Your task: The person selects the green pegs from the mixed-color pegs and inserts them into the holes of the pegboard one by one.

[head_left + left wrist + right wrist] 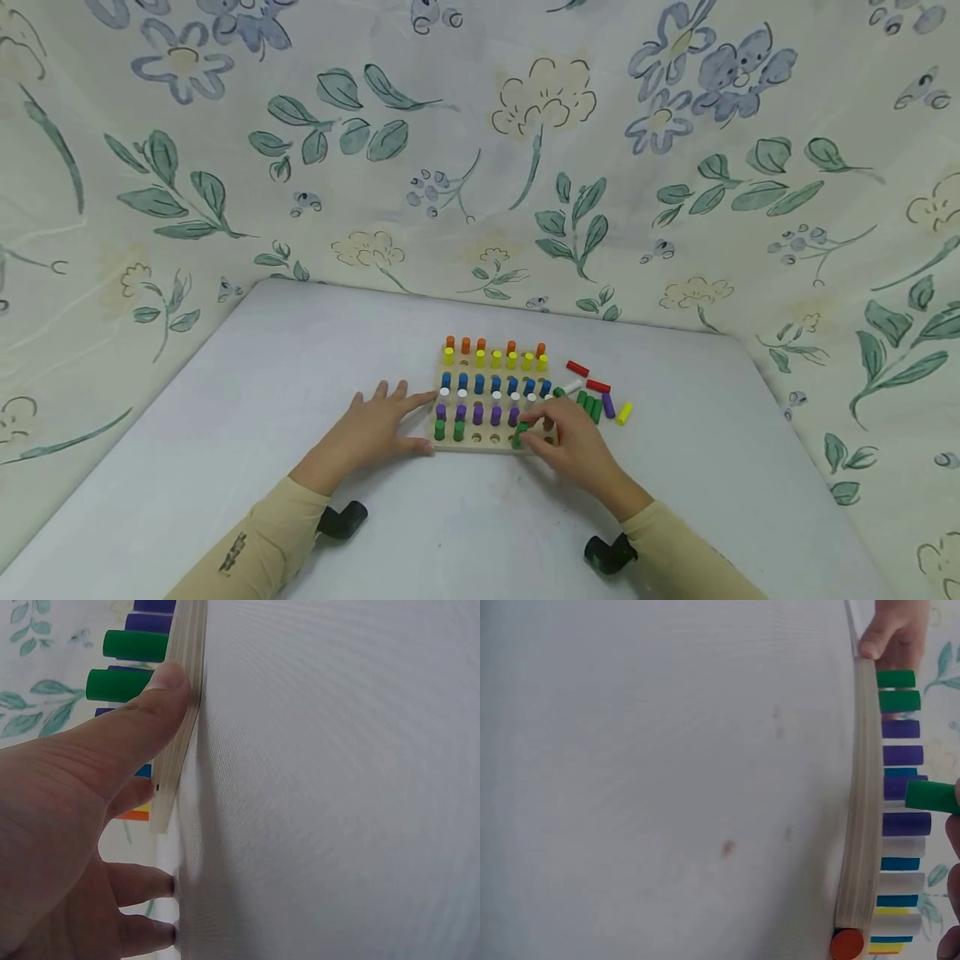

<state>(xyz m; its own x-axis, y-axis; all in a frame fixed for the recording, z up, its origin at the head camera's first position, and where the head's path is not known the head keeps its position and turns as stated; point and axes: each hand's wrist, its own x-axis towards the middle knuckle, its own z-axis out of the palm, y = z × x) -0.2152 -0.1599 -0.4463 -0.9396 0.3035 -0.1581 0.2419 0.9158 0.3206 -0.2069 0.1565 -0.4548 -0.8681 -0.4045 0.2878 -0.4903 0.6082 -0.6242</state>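
A wooden pegboard (457, 447) lies on the table with rows of orange, yellow, blue, white and purple pegs standing in it. In its front row, two green pegs (458, 431) stand at the left, with bare holes to their right. My right hand (573, 442) pinches another green peg (932, 796) between thumb and fingertips; its lower end is clear of the board in the right wrist view. My left hand (375, 433) is spread at the board's left side. Its thumb (166, 686) touches the board's edge near the front corner, and two other fingertips rest on the table.
Right of the board lie loose pegs: two red pegs (597, 386), a white peg (573, 387), several green pegs (589, 406), a purple peg (608, 406) and a yellow peg (624, 413). An orange-red peg (847, 944) lies against the board's near right corner. Floral cloth (465, 167) hangs behind the table.
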